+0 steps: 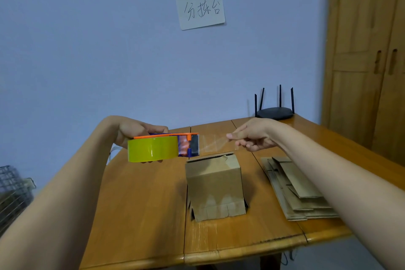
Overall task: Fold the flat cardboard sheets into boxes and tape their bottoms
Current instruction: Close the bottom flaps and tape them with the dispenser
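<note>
Left hand: the left hand (pixel 137 130), left of centre frame, grips the tape dispenser (pixel 163 147); fingers are curled round its far side, mostly hidden by the roll.
Right hand: the right hand (pixel 255 135), right of centre, pinches the free end of the tape strip (pixel 215 143) between thumb and forefinger; remaining fingers are loosely curled.
Tape strip: clear, thin, limp and sticky. It is likely to cling to itself if slackened, so keep it taut and hold only the end.
Box: one folded box (pixel 215 184) stands at centre frame on the table (pixel 140 215), bottom flaps up, directly below the strip. Light, thin-walled and easily dented; steady it by the side walls.
Flat sheets: one stack of flat cardboard sheets (pixel 295 190) at lower right, beside the box. Several sheets; exact count cannot be told.
Dispenser count: one.
Step judged: bottom not yet taped.
</note>
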A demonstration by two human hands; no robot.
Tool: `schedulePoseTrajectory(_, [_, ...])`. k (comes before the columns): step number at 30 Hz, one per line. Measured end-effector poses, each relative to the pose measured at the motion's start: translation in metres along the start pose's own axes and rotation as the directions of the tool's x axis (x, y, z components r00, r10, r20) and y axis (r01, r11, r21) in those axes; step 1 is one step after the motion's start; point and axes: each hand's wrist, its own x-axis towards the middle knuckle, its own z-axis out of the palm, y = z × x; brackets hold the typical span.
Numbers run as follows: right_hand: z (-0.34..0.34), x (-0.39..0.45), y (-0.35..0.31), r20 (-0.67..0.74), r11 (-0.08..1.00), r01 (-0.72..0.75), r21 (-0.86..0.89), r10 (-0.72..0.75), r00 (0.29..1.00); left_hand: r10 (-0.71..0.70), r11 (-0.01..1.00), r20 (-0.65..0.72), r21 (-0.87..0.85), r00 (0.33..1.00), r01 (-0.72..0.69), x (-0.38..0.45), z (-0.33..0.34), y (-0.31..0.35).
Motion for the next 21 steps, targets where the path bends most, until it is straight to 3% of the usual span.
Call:
schedulePoseTrajectory(4, [0.002,0.0,-0.002,0.002,0.998,-0.029,0.054,0.029,1.0,0.016,1.0,-0.005,-0.014,1.0,-0.016,0.003,0.002,-0.006])
schedulePoseTrajectory(16, [-0.003,0.0,0.001,0.049,0.941,0.038,0.337,-0.058,0.997,0.024,0.997,-0.288,0.081,0.957,0.0,0.0,0.004,0.006])
schedulePoseTrajectory(21, [-0.004,0.009,0.013,-0.067,0.867,0.059,0.494,-0.03,0.997,0.123,0.978,-0.37,0.203,0.921,-0.049,0.007,0.001,0.021])
